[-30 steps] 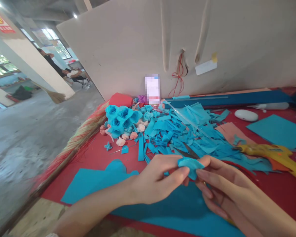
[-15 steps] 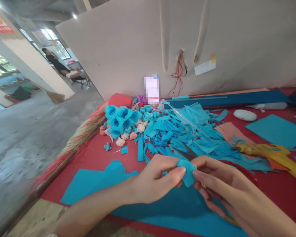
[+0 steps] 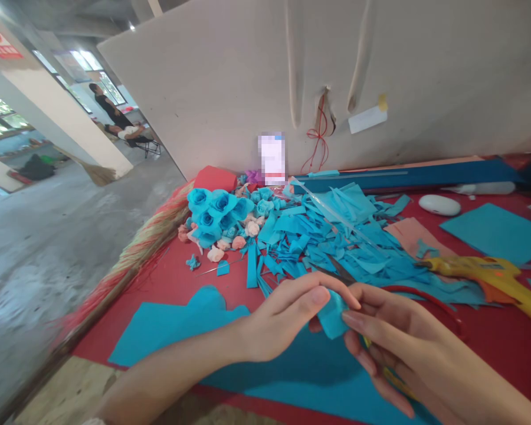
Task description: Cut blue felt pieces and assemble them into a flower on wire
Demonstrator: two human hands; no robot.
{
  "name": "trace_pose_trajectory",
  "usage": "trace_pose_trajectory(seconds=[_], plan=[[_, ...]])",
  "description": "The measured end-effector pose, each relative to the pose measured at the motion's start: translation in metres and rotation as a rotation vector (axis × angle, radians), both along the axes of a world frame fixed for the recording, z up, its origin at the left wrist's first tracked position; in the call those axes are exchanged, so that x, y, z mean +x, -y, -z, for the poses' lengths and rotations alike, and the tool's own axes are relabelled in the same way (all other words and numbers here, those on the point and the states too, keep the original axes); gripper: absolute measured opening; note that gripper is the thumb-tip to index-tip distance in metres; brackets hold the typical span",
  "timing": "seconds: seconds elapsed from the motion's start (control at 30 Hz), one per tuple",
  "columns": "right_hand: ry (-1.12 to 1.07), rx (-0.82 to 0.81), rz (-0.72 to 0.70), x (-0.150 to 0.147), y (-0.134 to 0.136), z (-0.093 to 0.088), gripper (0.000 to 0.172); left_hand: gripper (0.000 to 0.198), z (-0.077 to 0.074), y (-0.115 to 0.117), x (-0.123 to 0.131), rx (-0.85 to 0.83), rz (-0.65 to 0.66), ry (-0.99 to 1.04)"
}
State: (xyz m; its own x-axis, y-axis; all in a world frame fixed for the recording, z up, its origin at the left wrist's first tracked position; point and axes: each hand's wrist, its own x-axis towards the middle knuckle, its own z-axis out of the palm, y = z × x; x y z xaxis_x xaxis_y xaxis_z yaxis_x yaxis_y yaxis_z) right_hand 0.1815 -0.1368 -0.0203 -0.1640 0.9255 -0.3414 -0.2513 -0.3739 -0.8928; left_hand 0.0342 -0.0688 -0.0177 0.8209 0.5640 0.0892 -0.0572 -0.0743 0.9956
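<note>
A small blue crepe-paper piece, rounded like a petal, is between my two hands above the table. My right hand pinches its right edge between thumb and fingers. My left hand is closed about its left side, the index finger stretched along the top edge and the thumb over the front. Scissors with red and yellow handles show around my right hand, their dark blades pointing up-left; whether the palm grips them is hidden. A blue paper sheet lies below my hands.
Blue paper scraps heap beyond my hands, with blue paper roses to their left. A yellow glue gun and a white mouse lie right. A phone leans on the grey panel. A broom edges the table.
My left index finger has slid right across the paper's top edge, and the left thumb has shifted up and left. The paper has turned slightly and shows more of its face.
</note>
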Motion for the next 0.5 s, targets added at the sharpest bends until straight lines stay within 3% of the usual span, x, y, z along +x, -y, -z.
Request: trace_pose_trajectory(seconds=[0.13,0.23,0.4,0.5], plan=[[-0.029,-0.039,-0.014,0.001,0.002,0.004,0.029,0.036,0.001,0.001,0.000,-0.019,-0.013,0.015],[0.003,-0.012,-0.018,0.002,0.002,-0.003,0.028,0.038,-0.002,-0.002,-0.002,-0.003,-0.048,-0.050],[0.142,0.010,-0.004,0.003,0.001,-0.018,0.026,0.023,-0.008,-0.008,-0.006,0.402,0.159,-0.264],[0.116,0.042,-0.013,0.004,0.000,-0.014,0.027,0.025,-0.008,-0.007,-0.004,0.487,0.201,-0.272]])
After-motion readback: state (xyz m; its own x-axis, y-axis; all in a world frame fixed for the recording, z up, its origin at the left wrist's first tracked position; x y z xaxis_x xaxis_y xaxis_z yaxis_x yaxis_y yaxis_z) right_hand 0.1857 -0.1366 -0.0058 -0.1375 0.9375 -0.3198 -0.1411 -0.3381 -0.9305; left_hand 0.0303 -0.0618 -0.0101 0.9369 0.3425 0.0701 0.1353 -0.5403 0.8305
